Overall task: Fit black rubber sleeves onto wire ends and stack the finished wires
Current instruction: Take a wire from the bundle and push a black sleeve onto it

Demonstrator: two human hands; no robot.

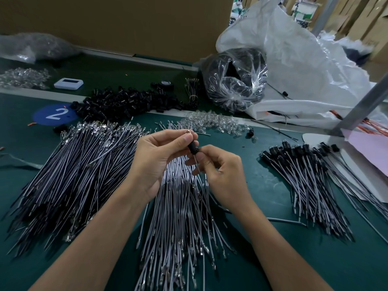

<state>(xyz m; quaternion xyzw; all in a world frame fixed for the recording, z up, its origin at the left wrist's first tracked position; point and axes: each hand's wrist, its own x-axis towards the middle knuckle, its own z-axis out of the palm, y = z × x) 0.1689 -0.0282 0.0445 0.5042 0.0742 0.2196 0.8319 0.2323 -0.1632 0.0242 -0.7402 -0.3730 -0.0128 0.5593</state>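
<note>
Matt green table [283,238]; dull black rubber sleeves [126,101]; crinkled glossy clear plastic bag [237,80]; brown matt cardboard [117,24].

On the bench [273,181] directly before me lay a pile of wires [180,206]. A second wire pile [73,175] lay to its left, the finished wires [310,177] well apart to its right. Behind them sat a heap of rubber sleeves [126,101], with a tied bag [235,80] to that heap's right.

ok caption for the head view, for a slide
Left hand pinches a black sleeve, right hand the wire in it; finished wires stacked at right.
</note>
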